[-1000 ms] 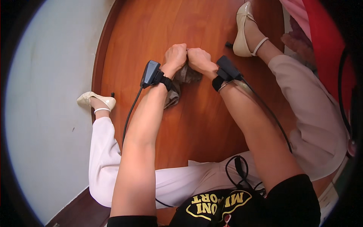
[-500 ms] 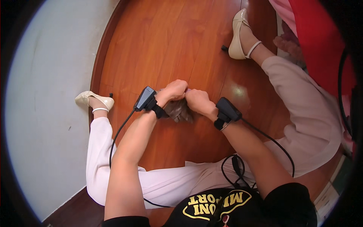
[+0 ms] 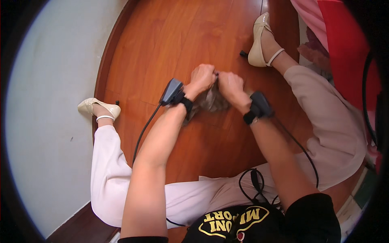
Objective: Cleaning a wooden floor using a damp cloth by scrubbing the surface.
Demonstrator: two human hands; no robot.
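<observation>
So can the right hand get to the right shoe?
Probably yes: only wooden floor shows between the right hand and right shoe, though that fist seems closed on the greyish cloth.

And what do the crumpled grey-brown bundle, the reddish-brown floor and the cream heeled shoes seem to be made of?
The crumpled grey-brown bundle seems soft fabric: loose folds show, but blur hides weave and finish. The reddish-brown floor looks like glossy wood or laminate, with grain and plank seams. The cream heeled shoes seem smooth patent leather or imitation, judging by bright highlights.
</observation>
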